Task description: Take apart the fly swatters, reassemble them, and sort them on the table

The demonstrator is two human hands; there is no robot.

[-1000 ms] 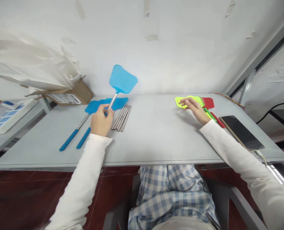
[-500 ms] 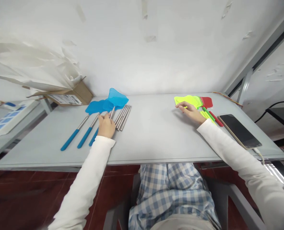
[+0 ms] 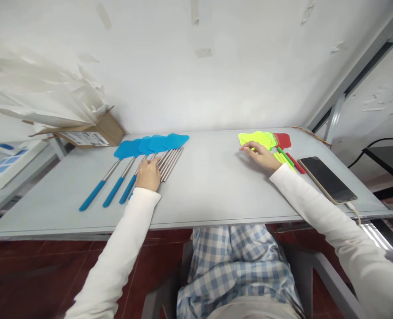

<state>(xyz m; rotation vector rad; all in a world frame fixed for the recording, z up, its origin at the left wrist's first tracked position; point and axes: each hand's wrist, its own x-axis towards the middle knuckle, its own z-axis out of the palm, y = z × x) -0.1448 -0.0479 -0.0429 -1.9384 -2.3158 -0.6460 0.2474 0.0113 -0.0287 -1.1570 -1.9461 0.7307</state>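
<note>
Blue swatters (image 3: 119, 184): likely light, bendy heads (image 3: 125, 149); grip handles (image 3: 92, 195).
Metal rods (image 3: 172, 164): likely stiff, slick.
Left hand (image 3: 149, 174): curled left of rods; hold hidden.
Right hand (image 3: 260, 156): loosely open, seemingly empty.

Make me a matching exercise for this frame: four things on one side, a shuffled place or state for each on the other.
Things
1. phone
2. blue swatter heads
3. cardboard box
4. metal rods

Places or states
A. bearing a printed label
B. just right of the left hand
C. with a pale cable at its near end
D. overlapping in a row

Pairs: 1-C, 2-D, 3-A, 4-B
</note>
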